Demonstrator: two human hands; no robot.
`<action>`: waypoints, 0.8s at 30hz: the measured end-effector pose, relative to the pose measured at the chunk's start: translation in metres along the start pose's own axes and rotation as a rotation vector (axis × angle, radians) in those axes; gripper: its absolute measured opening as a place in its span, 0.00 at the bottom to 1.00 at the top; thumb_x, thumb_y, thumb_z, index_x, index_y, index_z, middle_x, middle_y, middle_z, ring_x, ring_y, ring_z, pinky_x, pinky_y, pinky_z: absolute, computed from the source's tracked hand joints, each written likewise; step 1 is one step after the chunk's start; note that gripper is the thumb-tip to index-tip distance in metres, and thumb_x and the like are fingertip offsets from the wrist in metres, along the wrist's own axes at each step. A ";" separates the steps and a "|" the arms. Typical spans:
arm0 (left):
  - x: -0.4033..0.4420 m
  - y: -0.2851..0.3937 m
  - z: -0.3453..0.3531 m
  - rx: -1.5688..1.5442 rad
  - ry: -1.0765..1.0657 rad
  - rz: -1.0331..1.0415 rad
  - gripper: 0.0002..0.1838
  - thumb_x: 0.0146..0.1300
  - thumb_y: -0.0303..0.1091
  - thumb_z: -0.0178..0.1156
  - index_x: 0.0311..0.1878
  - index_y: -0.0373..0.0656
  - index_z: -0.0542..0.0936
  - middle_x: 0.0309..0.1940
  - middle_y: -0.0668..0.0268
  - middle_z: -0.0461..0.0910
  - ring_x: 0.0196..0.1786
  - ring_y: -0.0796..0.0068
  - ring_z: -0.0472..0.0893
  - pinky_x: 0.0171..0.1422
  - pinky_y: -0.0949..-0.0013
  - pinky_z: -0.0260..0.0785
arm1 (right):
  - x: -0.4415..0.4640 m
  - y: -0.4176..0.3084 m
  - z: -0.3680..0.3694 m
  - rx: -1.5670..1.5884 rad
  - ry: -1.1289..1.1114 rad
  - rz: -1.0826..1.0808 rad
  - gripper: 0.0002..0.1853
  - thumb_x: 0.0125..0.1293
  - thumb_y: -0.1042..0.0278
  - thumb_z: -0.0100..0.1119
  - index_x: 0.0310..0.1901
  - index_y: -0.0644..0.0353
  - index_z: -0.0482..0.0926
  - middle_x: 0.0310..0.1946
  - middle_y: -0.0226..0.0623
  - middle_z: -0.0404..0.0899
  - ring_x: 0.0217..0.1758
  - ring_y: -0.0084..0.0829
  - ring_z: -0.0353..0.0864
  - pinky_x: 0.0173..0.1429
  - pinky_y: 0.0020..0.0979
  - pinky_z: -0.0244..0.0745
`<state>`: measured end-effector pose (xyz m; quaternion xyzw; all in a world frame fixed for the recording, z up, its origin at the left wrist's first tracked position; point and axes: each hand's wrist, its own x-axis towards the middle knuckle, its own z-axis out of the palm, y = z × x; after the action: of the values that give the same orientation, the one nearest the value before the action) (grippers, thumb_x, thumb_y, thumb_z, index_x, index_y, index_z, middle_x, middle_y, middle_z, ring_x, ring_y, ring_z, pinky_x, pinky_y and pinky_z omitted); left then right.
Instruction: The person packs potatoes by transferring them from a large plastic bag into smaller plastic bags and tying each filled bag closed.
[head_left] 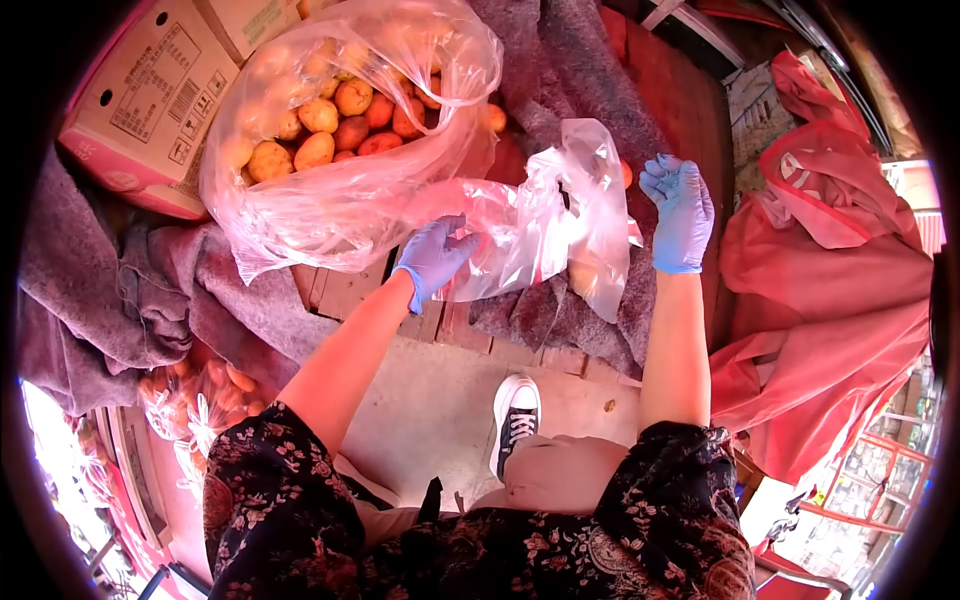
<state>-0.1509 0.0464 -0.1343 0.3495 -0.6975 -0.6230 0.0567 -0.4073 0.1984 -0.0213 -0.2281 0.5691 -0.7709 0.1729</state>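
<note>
Bag of glossy, wrinkled plastic between blue-gloved hands

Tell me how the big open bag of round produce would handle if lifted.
The large clear bag would probably sag and shift, since its thin plastic looks creased and slack. It is likely heavy, given the many pieces of round produce piled inside. Some might roll out, as the bag's mouth gapes above them.
</note>
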 end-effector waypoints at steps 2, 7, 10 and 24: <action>-0.005 0.014 0.007 -0.088 -0.072 0.017 0.32 0.61 0.43 0.59 0.62 0.32 0.63 0.54 0.58 0.72 0.54 0.73 0.73 0.59 0.73 0.64 | -0.013 0.005 0.019 -0.386 -0.008 -0.077 0.24 0.61 0.50 0.59 0.48 0.65 0.75 0.47 0.44 0.76 0.49 0.34 0.76 0.56 0.32 0.70; -0.022 0.028 0.026 0.058 -0.132 0.228 0.36 0.59 0.46 0.61 0.66 0.43 0.60 0.62 0.49 0.63 0.63 0.59 0.67 0.65 0.64 0.60 | -0.022 0.055 0.005 -1.246 -0.372 -0.037 0.26 0.53 0.53 0.66 0.48 0.64 0.76 0.46 0.44 0.77 0.44 0.37 0.77 0.52 0.36 0.70; -0.030 0.029 0.031 0.466 -0.116 0.505 0.39 0.55 0.49 0.63 0.67 0.48 0.58 0.65 0.47 0.57 0.68 0.52 0.58 0.69 0.61 0.53 | -0.015 0.048 0.007 -0.351 0.090 0.076 0.17 0.60 0.57 0.58 0.44 0.61 0.78 0.43 0.41 0.78 0.46 0.38 0.77 0.52 0.38 0.71; -0.012 0.024 0.015 0.207 -0.001 0.428 0.35 0.54 0.40 0.62 0.64 0.41 0.62 0.60 0.54 0.66 0.59 0.63 0.70 0.61 0.67 0.63 | -0.079 -0.028 0.111 -0.998 -1.073 0.124 0.18 0.61 0.60 0.57 0.52 0.54 0.76 0.40 0.47 0.80 0.39 0.42 0.80 0.46 0.32 0.74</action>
<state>-0.1596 0.0647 -0.1111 0.1974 -0.8158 -0.5222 0.1511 -0.2808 0.1594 0.0208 -0.5927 0.7013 -0.1914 0.3467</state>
